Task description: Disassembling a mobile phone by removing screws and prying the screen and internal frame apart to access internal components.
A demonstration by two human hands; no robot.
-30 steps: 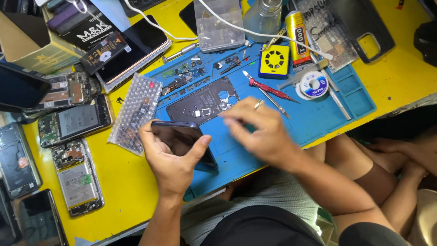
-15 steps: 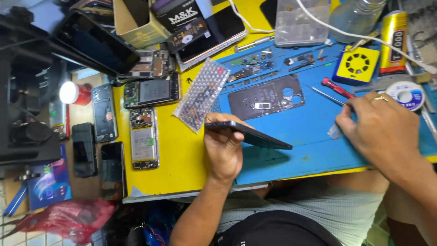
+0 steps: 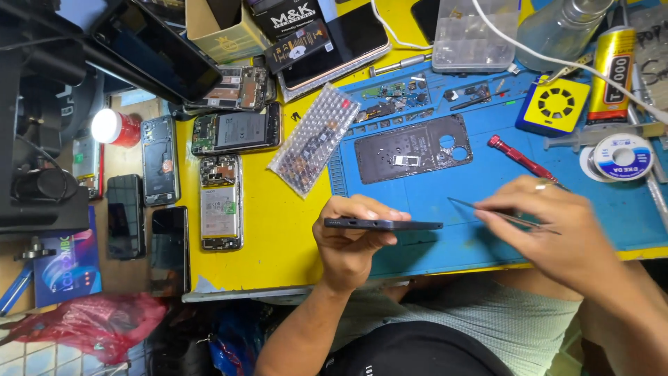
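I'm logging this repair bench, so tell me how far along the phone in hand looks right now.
Done, by the look of it: a black back cover lies off on the blue mat, with small parts laid out above it. In hand: the left hand holds a dark phone edge-on, and the right hand points tweezers at its end. Left: the cover is not back on any phone.

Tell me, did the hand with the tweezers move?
Yes. The right hand came off the dark back cover on the blue mat, toward the person, holding tweezers.
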